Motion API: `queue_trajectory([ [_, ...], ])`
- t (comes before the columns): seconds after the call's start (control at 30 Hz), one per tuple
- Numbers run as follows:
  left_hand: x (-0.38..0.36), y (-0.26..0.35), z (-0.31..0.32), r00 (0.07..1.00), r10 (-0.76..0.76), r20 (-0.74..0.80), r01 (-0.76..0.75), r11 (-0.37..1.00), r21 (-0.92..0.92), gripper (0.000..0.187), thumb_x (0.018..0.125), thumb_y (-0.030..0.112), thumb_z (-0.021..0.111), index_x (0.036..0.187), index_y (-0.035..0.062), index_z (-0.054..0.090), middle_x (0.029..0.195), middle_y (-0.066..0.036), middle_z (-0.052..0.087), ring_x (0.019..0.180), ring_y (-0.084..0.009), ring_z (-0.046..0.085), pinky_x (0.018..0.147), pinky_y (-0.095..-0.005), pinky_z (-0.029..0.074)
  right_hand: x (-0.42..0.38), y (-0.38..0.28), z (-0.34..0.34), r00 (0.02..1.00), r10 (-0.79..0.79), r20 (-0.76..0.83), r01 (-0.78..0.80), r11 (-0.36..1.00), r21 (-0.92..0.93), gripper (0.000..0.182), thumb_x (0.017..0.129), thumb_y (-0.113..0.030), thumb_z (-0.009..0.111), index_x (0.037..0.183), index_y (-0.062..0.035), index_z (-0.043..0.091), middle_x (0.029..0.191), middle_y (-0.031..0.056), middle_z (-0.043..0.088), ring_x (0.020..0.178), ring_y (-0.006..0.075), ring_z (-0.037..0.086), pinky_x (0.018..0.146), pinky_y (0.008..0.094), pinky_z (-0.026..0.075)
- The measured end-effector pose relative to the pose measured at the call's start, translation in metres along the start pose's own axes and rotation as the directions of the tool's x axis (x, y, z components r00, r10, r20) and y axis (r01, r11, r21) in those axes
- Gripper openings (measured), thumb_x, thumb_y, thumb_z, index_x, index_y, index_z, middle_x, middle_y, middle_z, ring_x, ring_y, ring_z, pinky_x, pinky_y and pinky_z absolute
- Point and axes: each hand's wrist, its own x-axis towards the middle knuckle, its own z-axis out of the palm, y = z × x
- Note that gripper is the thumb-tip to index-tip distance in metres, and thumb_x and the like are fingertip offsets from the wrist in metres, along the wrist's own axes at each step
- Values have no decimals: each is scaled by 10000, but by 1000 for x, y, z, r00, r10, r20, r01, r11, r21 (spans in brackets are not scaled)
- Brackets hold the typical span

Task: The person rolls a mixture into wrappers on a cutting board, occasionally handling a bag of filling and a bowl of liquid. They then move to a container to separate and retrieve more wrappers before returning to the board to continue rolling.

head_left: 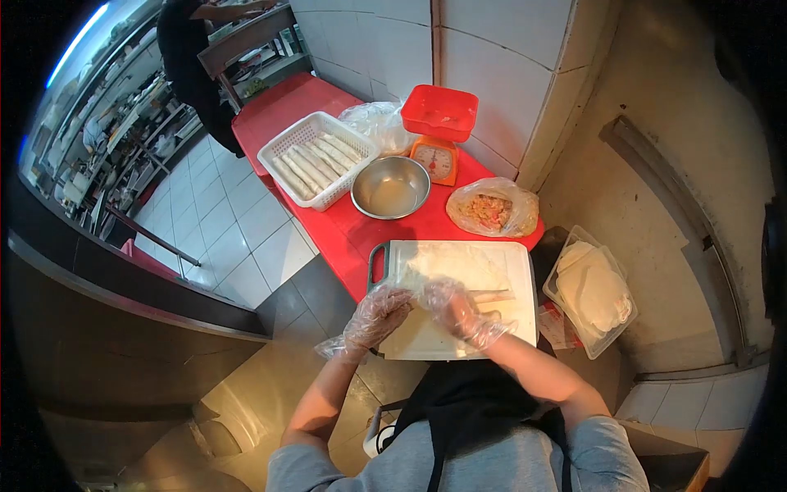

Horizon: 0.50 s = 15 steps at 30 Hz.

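My left hand (385,314), in a clear plastic glove, is over the left side of the white cutting board (518,328), its fingers curled together. Close beside it my right hand (455,309), gloved the same way, is closed and a little blurred. The fingertips meet near the edge of a thin pale wrapper sheet (467,264) spread on the board; I cannot tell what they pinch. A slim, pale pinkish strip (494,296) lies just right of my right hand.
Beyond the board stand a steel bowl (391,188), a white basket (270,156) of pale rolls (316,166), an orange scale (434,160) with a red tray (441,112), and a bag of reddish filling (493,211). Stacked wrappers (592,283) sit right. A person (193,66) stands far left.
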Motion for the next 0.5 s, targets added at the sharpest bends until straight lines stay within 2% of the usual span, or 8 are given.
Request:
queue_trajectory([
  [0.07, -5, 3, 2, 999, 48, 0, -48, 998, 48, 293, 835, 79, 736, 1124, 69, 689, 1075, -122, 704, 969, -347, 669, 975, -437, 487, -13, -13, 3, 994, 82, -71, -72, 988, 137, 234, 767, -12, 662, 1000, 10, 669, 973, 206, 658, 915, 401, 620, 807, 443, 508],
  [0.1, -5, 3, 0, 997, 75, -4, -74, 994, 75, 315, 826, 68, 740, 1137, 69, 688, 1083, -115, 703, 970, -346, 673, 985, -435, 481, -14, -13, 3, 992, 81, -92, -65, 985, 159, 217, 779, -12, 662, 995, 14, 664, 963, 204, 655, 907, 402, 614, 808, 437, 506],
  [0.2, -3, -15, -9, 992, 29, 126, -32, 999, 26, 357, 891, 130, 670, 1244, 89, 641, 1141, -114, 690, 1117, -338, 633, 1125, -515, 332, -9, -9, 0, 997, 48, -59, -36, 983, 179, 211, 814, -40, 652, 1016, 19, 646, 949, 198, 642, 890, 396, 604, 806, 425, 500],
  [0.27, 3, -24, -10, 991, 19, 135, -38, 989, 143, 401, 937, 190, 592, 1328, 101, 584, 1184, -125, 669, 1226, -348, 559, 1159, -569, 208, -10, -7, 1, 994, 111, -17, -99, 939, 328, 226, 838, -80, 643, 1042, 15, 638, 969, 195, 641, 893, 384, 605, 815, 417, 499],
  [0.33, 9, -24, -9, 984, -15, 180, -30, 968, 248, 434, 969, 219, 519, 1384, 93, 542, 1230, -139, 644, 1328, -366, 465, 1179, -591, 98, -20, 3, 26, 966, 259, -15, -201, 781, 591, 247, 854, -128, 639, 1061, 6, 642, 1009, 192, 653, 910, 374, 617, 828, 411, 505],
  [0.4, 16, -20, -13, 964, -83, 254, -13, 935, 354, 454, 989, 217, 450, 1412, 68, 515, 1277, -156, 613, 1423, -393, 349, 1187, -580, 3, -34, 21, 71, 912, 397, -104, -161, 580, 798, 269, 851, -168, 640, 1063, -6, 665, 1037, 187, 679, 929, 373, 635, 830, 416, 517],
  [0.47, 14, -33, -2, 974, -45, 221, -63, 887, 457, 490, 988, 286, 468, 1435, 85, 491, 1435, -146, 503, 1468, -412, 246, 1182, -604, 3, -32, 18, 53, 928, 268, -260, -42, 765, 642, 318, 862, -208, 631, 1116, -19, 665, 1084, 170, 696, 948, 367, 652, 847, 422, 526],
  [0.5, 16, -21, -3, 976, -28, 217, -83, 871, 484, 509, 974, 313, 501, 1436, 99, 490, 1490, -134, 452, 1479, -410, 211, 1182, -609, 20, -17, -11, -1, 961, 50, -270, 44, 943, 331, 357, 879, -229, 619, 1171, -25, 650, 1119, 157, 696, 957, 359, 658, 866, 424, 527],
])
